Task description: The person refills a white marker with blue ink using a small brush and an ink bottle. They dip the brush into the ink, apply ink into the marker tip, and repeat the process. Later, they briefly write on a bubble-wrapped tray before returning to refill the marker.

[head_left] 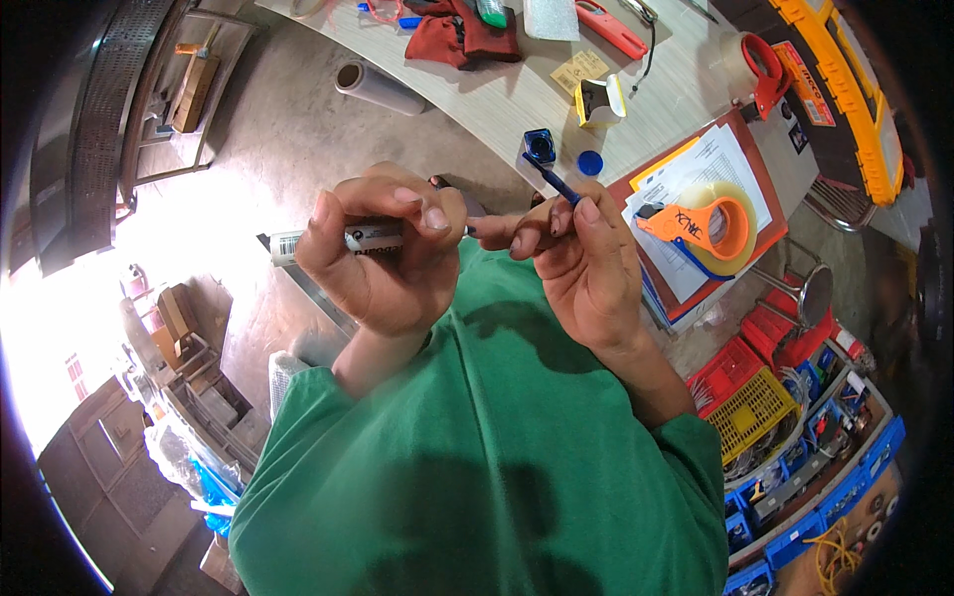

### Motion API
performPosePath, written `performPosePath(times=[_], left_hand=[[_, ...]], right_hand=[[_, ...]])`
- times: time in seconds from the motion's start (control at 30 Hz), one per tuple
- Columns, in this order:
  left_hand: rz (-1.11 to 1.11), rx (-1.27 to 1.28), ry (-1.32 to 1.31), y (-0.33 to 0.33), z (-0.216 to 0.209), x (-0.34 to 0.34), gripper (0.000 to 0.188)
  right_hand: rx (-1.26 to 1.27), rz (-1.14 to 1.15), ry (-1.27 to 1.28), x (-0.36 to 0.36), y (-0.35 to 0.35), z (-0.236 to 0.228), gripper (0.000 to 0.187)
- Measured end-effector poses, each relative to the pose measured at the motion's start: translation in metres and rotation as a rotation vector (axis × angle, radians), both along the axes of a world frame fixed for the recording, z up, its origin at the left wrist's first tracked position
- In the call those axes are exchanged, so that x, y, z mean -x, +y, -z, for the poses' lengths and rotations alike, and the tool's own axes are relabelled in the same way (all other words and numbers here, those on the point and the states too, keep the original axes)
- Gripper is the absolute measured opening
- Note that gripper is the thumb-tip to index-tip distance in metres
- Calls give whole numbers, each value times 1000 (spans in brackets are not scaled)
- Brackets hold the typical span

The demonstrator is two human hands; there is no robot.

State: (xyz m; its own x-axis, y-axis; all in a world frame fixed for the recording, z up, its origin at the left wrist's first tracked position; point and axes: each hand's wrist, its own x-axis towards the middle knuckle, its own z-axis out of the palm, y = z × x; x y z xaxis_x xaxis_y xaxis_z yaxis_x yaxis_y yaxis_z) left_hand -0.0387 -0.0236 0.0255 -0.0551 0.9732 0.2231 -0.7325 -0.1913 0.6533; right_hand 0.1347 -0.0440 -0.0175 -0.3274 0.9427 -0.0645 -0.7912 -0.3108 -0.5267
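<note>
My left hand point(383, 263) is closed around a white marker pen point(286, 248), whose barcoded end sticks out to the left. The marker's other end points at my right hand point(594, 273), and the fingertips of that hand reach it. Between thumb and fingers my right hand pinches a slim dark blue stick point(552, 179), slanting up to the left; its exact kind is unclear. Dark ink stains show on my fingertips. Just beyond, on the table, stand an uncapped ink bottle point(539, 147) with dark blue contents and a round blue cap point(589, 163).
An opened yellow-and-white small box point(599, 103) stands on the table point(477, 89). Papers on a brown folder point(686, 278) carry an orange tape dispenser point(720, 230). Farther off are dark red gloves point(457, 38) and a red cutter point(611, 30). A film roll point(378, 87) lies on the floor.
</note>
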Motion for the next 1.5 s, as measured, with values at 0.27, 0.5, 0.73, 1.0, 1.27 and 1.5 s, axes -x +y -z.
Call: performPosePath(times=[0.27, 0.5, 0.73, 1.0, 1.27, 1.5], left_hand=[[-13, 44, -80, -2, 1, -2, 58], [-29, 85, -90, -1, 2, 0, 57], [-25, 75, -92, -1, 0, -2, 57], [-30, 21, -66, 2, 8, -5, 58], [-93, -11, -8, 3, 12, -5, 59], [-139, 62, 30, 1, 10, -8, 59]], right_hand=[[50, 51, 49, -1, 0, -5, 27], [62, 57, 71, -2, 0, -7, 28], [71, 75, 77, -2, 3, -2, 27], [73, 47, 65, -1, 1, -11, 27], [47, 62, 56, -3, -1, -10, 25], [-190, 155, -145, 4, -6, -9, 22]])
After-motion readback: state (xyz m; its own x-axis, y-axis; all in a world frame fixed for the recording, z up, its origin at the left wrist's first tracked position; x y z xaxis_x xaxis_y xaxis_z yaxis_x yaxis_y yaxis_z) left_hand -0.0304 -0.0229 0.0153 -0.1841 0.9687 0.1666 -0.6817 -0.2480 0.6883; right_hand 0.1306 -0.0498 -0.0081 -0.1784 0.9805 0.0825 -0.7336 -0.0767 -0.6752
